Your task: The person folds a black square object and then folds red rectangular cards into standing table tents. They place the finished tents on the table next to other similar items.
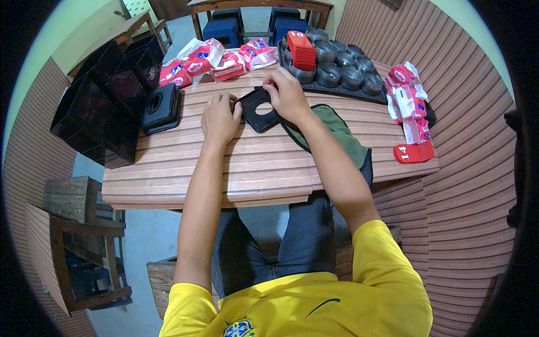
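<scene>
A flat black panel with a large round hole (pixel 253 119) is held just over the wooden table, its corners turned toward me and away. My left hand (pixel 220 117) grips its left edge, thumb against the side and fingers curled. The thumb and fingers of my right hand (pixel 287 96) pinch the far right corner. Under my right forearm lies a green cloth with a dark border (pixel 340 137), partly hidden by the arm. To the left of my left hand rests a stack of similar black panels (pixel 161 108), the top one with a hole.
Tall black boxes (pixel 95 106) stand at the table's left end. Pink-and-white tissue packs (pixel 193 60) line the far edge. A dark tray (pixel 359 94) at the far right holds several round metal tins (pixel 351 77) and red number tags (pixel 303 55). More tissue packs (pixel 408 101) lie at the right.
</scene>
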